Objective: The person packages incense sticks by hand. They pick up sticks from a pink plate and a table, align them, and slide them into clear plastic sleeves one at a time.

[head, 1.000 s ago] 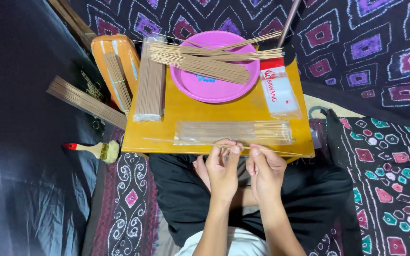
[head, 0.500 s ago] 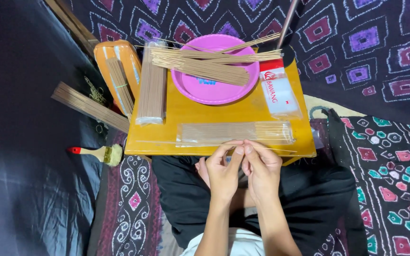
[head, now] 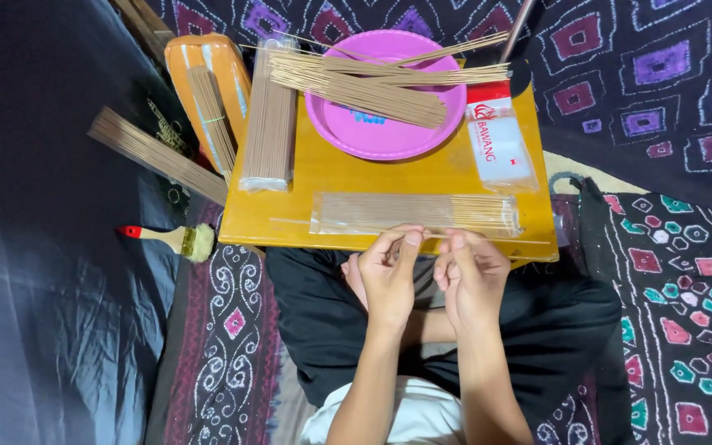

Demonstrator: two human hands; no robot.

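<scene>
While both hands pinch together at the near edge of the yellow wooden surface point(head: 331, 177), a clear plastic sleeve of thin tan sticks point(head: 415, 213) lies just beyond them.
Left hand point(head: 386, 276) and right hand point(head: 471, 278) have fingertips closed, nearly touching; whatever they hold is too fine to tell.

Three packages on the yellow table point(head: 331, 177), no signs or screens.

At 6 o'clock on the table, near the front edge: long clear sleeve point(head: 415, 213), lying crosswise, filled with thin tan sticks, just beyond the fingertips of both hands.

At 9 o'clock: second clear pack point(head: 269, 124), long and narrow, lying front to back beside the pink plate point(head: 381, 132), packed tight with brown sticks.

At 3 o'clock: small flat packet point(head: 498, 140), rectangular, white and clear, red band at the far end carrying a label with red print, just right of the plate.
</scene>
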